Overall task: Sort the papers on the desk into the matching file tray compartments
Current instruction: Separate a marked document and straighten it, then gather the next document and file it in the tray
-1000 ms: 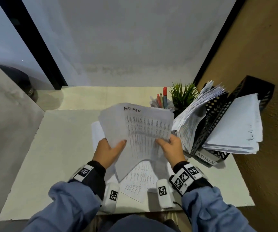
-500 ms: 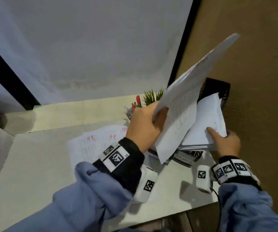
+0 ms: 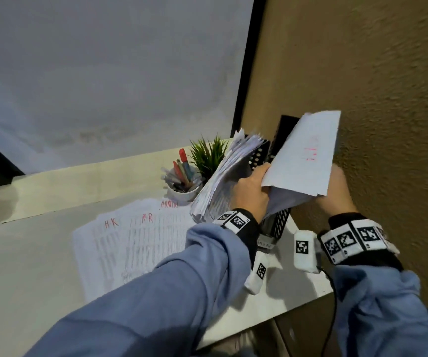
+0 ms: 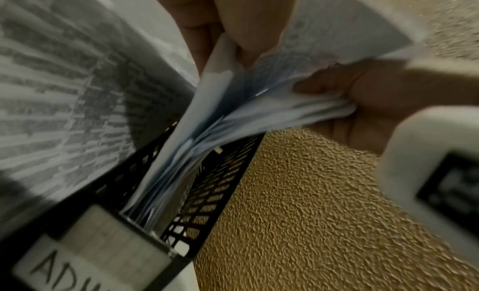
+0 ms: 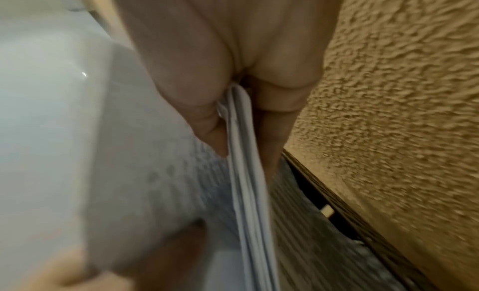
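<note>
Filing a sheet into the ADMIN compartment of the black mesh file tray

Left hand pinching the sheet by its lower corner, right hand gripping the filed stack in that far-right slot beside the brown wall; two compartments already stuffed, yet HR sheets and one ADMIN sheet lying on the desk near the pen cup, so sorting only partly done
</note>
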Tool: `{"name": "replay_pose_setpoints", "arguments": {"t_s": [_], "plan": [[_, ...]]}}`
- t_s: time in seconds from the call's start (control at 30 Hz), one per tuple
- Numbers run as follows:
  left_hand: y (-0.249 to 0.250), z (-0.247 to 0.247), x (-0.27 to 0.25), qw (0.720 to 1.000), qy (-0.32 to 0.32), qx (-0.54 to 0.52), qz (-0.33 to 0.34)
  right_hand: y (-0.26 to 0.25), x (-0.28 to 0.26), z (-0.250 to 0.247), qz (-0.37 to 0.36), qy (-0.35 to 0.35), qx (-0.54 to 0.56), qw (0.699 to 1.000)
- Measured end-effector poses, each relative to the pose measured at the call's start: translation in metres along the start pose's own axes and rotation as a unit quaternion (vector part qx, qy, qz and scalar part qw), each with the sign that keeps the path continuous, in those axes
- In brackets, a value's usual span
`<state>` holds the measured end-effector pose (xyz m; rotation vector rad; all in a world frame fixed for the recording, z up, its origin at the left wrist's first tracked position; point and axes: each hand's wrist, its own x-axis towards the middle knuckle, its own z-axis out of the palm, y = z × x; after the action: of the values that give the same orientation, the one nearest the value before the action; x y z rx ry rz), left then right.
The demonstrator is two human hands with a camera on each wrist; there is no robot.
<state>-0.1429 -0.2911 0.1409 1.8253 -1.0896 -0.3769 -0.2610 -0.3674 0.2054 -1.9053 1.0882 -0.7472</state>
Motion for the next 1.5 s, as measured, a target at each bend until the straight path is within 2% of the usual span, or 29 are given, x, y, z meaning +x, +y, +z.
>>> {"name": "replay_pose_setpoints", "arguments": {"t_s": [0.1, 0.2, 0.33, 0.43, 0.53, 0.6, 0.67, 0.7, 0.77, 0.8, 0.87, 0.93, 1.03, 1.07, 1.13, 1.23, 1.37, 1.5], "plan": [[-0.002, 0.016, 0.003, 0.998, -0.032, -0.02, -0.045, -0.01, 0.01, -0.003, -0.016, 0.018, -0.064, 0.998], [-0.003, 0.028, 0.002, 0.99, -0.12, 0.005, -0.076, -0.015, 0.011, 0.008, -0.018, 0.039, -0.146, 0.988], [-0.012, 0.028, 0.005, 0.967, -0.221, 0.09, -0.093, 0.0, 0.003, 0.033, 0.047, 0.012, -0.234, 0.971], [-0.015, 0.015, 0.006, 0.962, -0.236, 0.112, -0.08, 0.012, 0.0, 0.041, 0.081, 0.007, -0.242, 0.967], [-0.013, -0.007, 0.0, 0.967, -0.237, 0.086, -0.046, 0.005, -0.005, 0.04, 0.065, 0.036, -0.231, 0.97], [-0.012, -0.029, -0.014, 0.977, -0.209, 0.006, -0.042, -0.008, -0.014, 0.042, 0.014, 0.085, -0.203, 0.975], [-0.02, -0.055, -0.037, 0.979, -0.187, -0.059, -0.062, -0.028, -0.033, 0.053, -0.129, 0.128, -0.17, 0.969], [-0.031, -0.068, -0.049, 0.979, -0.181, -0.066, -0.072, -0.037, -0.045, 0.065, -0.197, 0.122, -0.152, 0.961], [-0.064, -0.093, -0.076, 0.975, -0.182, -0.055, -0.114, -0.04, -0.069, 0.096, -0.274, 0.033, -0.109, 0.955], [-0.084, -0.103, -0.087, 0.971, -0.183, -0.042, -0.149, -0.036, -0.081, 0.115, -0.274, -0.031, -0.084, 0.957], [-0.128, -0.123, -0.11, 0.959, -0.161, 0.014, -0.235, -0.022, -0.104, 0.152, -0.223, -0.142, -0.05, 0.963], [-0.171, -0.141, -0.131, 0.939, -0.111, 0.094, -0.311, 0.004, -0.119, 0.187, -0.127, -0.226, -0.07, 0.963], [-0.219, -0.16, -0.157, 0.9, -0.029, 0.138, -0.413, 0.054, -0.126, 0.228, 0.028, -0.326, -0.18, 0.928], [-0.229, -0.164, -0.164, 0.888, -0.01, 0.14, -0.439, 0.066, -0.125, 0.237, 0.06, -0.334, -0.215, 0.916], [-0.24, -0.165, -0.173, 0.874, 0.015, 0.144, -0.464, 0.081, -0.122, 0.251, 0.125, -0.305, -0.26, 0.908], [-0.247, -0.162, -0.178, 0.873, 0.047, 0.105, -0.474, 0.082, -0.118, 0.262, 0.228, -0.239, -0.276, 0.903], [-0.25, -0.154, -0.179, 0.86, 0.061, 0.0, -0.506, 0.08, -0.117, 0.27, 0.269, -0.211, -0.213, 0.915], [-0.248, -0.15, -0.18, 0.894, 0.04, -0.02, -0.446, 0.078, -0.119, 0.268, 0.278, -0.214, -0.149, 0.924]]}}
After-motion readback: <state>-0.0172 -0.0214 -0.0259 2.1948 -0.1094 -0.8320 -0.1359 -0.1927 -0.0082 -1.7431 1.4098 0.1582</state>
